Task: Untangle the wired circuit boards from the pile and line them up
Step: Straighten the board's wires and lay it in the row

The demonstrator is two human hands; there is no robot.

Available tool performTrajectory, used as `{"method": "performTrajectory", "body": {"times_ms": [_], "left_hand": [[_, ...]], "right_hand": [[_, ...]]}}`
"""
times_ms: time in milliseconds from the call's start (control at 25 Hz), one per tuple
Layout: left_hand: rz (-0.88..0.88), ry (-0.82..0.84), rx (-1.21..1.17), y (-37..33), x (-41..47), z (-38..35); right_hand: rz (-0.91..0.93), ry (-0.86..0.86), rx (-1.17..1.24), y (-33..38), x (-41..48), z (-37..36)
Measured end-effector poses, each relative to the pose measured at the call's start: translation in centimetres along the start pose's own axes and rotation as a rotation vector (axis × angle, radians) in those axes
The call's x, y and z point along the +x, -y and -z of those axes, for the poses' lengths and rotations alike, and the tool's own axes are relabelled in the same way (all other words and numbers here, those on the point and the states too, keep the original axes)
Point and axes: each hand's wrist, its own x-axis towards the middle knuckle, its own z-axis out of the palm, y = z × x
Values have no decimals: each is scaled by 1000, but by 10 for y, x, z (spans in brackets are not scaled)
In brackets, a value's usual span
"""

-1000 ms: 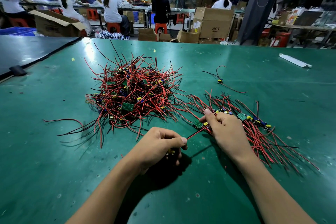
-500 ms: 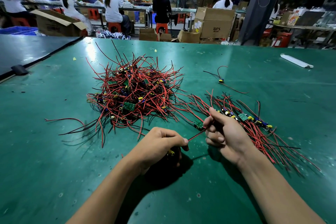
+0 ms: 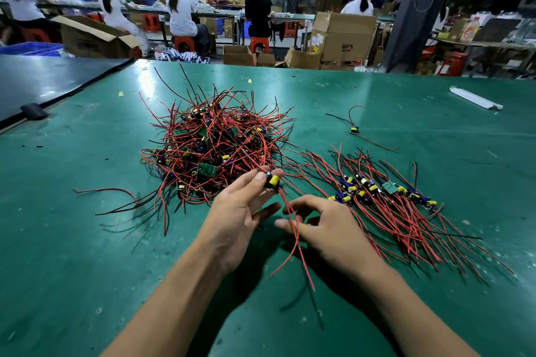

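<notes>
The left hand (image 3: 242,213) was lifted above the desk (image 3: 87,240) just inside the near edge, palm turned up and fingers mostly straight, pinching one small circuit board (image 3: 274,181) with a yellow capacitor between thumb and fingertips. That board sat at the very tips of the fingers, right at the near fringe of the tangled pile (image 3: 214,148) in the middle of the desk. Its red wires (image 3: 295,240) hung from it toward the near edge, passing between the forefinger and thumb of the right hand (image 3: 324,229), which hovered just beside the left with its fingers curled; whether it actually clamped the wires could not be told. Directly right of that hand lay the row of sorted boards (image 3: 385,190), their wires fanned toward the near right corner. A stray board (image 3: 354,129) lay alone beyond the row, and a white strip (image 3: 475,98) lay toward the far right corner.
</notes>
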Motion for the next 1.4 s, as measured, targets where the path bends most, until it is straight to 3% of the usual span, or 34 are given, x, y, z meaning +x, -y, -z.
{"method": "performTrajectory", "body": {"times_ms": [240,360,480,600,800,920,1160,1280,1400], "left_hand": [[48,4,-23,11,-3,-5],[27,33,4,13,-3,-4],[31,114,0,16,-2,-1],[103,160,-6,16,-1,-1],[311,282,31,8,-7,0],[285,309,125,11,-9,-3],[159,192,288,22,-10,-4],[105,154,401,24,-11,-6],[89,162,453,23,-11,-5]], "right_hand": [[85,-131,264,10,-1,-9],[7,-169,567,12,3,-7],[-137,-61,896,19,4,1],[-245,116,1058,21,3,11],[-382,302,1047,21,0,16],[-394,293,916,17,1,13],[-306,91,716,12,0,2],[-255,101,581,9,-1,2],[-245,130,633,5,0,3]]}}
